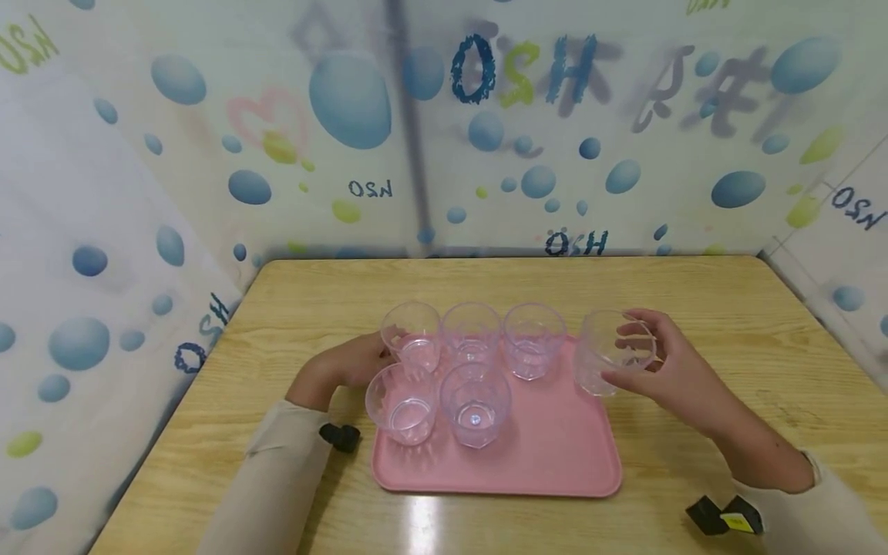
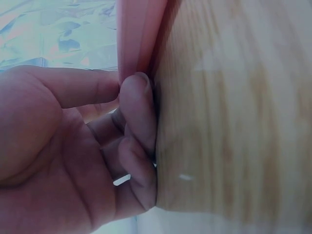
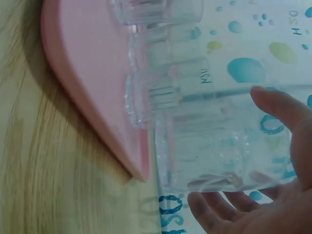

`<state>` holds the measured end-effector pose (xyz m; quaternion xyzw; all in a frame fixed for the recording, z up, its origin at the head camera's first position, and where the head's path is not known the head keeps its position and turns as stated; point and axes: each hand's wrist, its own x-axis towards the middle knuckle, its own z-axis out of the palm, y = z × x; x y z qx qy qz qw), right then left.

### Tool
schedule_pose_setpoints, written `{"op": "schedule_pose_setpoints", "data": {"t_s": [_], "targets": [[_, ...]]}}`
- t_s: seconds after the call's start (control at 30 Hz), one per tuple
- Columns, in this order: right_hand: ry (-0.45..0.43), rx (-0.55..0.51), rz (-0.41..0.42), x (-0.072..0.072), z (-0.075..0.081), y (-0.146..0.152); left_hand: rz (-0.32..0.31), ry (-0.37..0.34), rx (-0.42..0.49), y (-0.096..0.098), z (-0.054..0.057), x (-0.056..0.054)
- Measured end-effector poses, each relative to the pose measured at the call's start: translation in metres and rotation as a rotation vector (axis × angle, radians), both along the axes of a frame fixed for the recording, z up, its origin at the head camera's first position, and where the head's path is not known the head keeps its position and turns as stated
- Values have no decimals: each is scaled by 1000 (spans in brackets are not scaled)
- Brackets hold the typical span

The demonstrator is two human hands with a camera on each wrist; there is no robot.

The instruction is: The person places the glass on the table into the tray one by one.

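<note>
My right hand (image 1: 676, 378) holds a clear plastic cup (image 1: 593, 361) between thumb and fingers, upright, at the right edge of a pink tray (image 1: 562, 455). In the right wrist view this cup (image 3: 209, 151) overlaps the tray's corner. My left hand (image 1: 355, 361) is at the tray's left edge, partly hidden behind cups. Seen from the left wrist, its thumb and curled fingers pinch the tray's rim (image 2: 139, 34) close to the tabletop. Three clear cups make a back row on the tray, the rightmost (image 1: 534, 343) nearest the held one. Two more, including one (image 1: 475, 405) near the middle, stand in front.
The tray lies on a light wooden table (image 1: 666, 285). Behind the table hangs a pale wall covering (image 1: 444, 208) printed with blue and green spots. Black straps with small boxes (image 1: 724, 515) sit near the sleeves.
</note>
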<state>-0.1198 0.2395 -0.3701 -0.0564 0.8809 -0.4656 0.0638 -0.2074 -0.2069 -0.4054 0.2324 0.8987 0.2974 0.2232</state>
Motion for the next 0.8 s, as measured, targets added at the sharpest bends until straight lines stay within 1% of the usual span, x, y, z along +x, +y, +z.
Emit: {"op": "schedule_pose_setpoints", "data": {"t_s": [0.13, 0.27, 0.47, 0.6, 0.7, 0.8], "targets": [[3, -38, 79, 12, 2, -8, -1, -3, 6, -1, -2, 1], [-4, -69, 132, 18, 0, -21, -2, -10, 12, -2, -3, 2], [12, -130, 135, 23, -8, -39, 3, 7, 23, -5, -4, 1], [-5, -163, 158, 27, -11, -48, 5, 11, 4, -5, -3, -1], [-32, -161, 177, 30, -14, -51, -3, 11, -10, -2, -1, -2], [-38, -135, 181, 33, -19, -54, -10, 13, -19, 0, 1, -1]]}}
